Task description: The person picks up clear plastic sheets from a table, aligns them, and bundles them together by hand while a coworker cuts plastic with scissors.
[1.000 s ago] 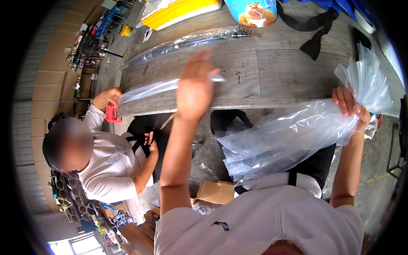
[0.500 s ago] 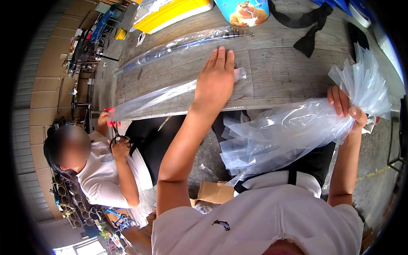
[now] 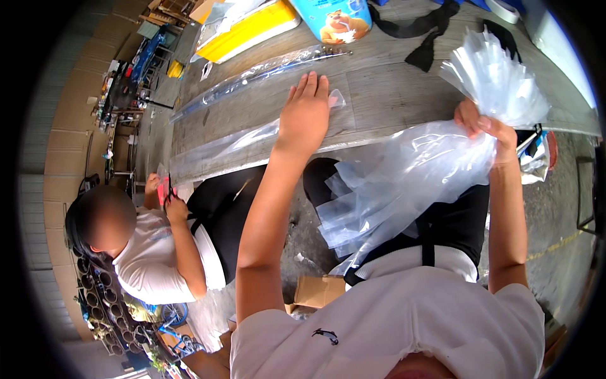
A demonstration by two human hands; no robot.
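My left hand [image 3: 305, 114] lies flat on the table, its fingers stretched out. It presses down one end of a long, clear plastic sleeve [image 3: 246, 139], which runs left along the table edge. My right hand [image 3: 483, 129] is closed around a gathered bunch of clear plastic sleeves [image 3: 404, 167]. The bunch fans out above that hand, and its long lower part hangs across my lap. Farther back on the table, a slim rod in a clear sleeve [image 3: 252, 76] has a row of small metal rings at its right end.
A co-worker [image 3: 161, 259] at the left holds black scissors [image 3: 168, 197] near the sleeve's far end, beside something red. Along the back of the table [image 3: 391, 95] are a yellow box [image 3: 249, 31], a blue cartoon-printed container [image 3: 338, 24] and a black strap [image 3: 420, 57]. A cardboard box [image 3: 319, 290] sits below.
My view has shifted, so the tabletop things appear farther left. My right hand and the bunch sit a little higher and nearer the table. My left hand still presses on the sleeve.
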